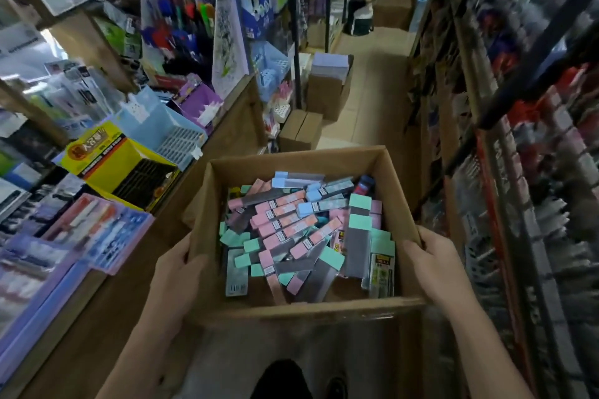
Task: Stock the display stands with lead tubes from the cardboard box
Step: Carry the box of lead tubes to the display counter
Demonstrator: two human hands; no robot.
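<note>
An open cardboard box [311,312] is held in front of me above the aisle floor. It is filled with several loose lead tubes [291,230] with pink, mint, blue and grey caps. My left hand [176,272] grips the box's left wall, thumb over the rim. On the right wall, my right hand [428,264] grips the rim, fingers curled over its edge. Display stands sit on the counter at the left: a yellow one [107,159], a light blue one [162,126] and a purple one [197,100].
A wooden counter [201,155] crowded with stationery runs along the left. Racks of hanging goods [518,172] line the right side. Closed cardboard cartons [299,133] stand on the aisle floor ahead. My shoes [285,379] show below the box.
</note>
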